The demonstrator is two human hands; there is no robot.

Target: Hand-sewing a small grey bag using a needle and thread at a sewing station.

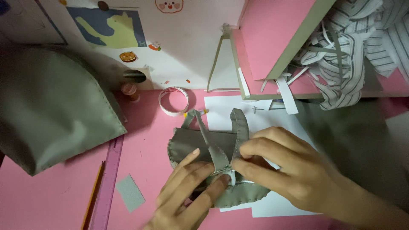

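A small grey-green fabric pouch [187, 142] with stitched edges and two straps lies on a white sheet of paper [221, 110] on the pink table. My left hand [183, 196] presses flat on its lower left part, fingers spread over the fabric. My right hand [289, 170] comes in from the right and pinches the fabric where a strap [240, 125] meets the pouch. The pouch's lower edge is partly hidden under both hands.
A large grey-green fabric piece [51, 106] lies at left. A roll of white tape [173, 101], a thread spool [130, 90], a purple ruler [108, 179] with a pencil [93, 196], and a grey scrap [130, 192] lie nearby. A pink box [272, 51] and striped cloth [353, 38] sit behind.
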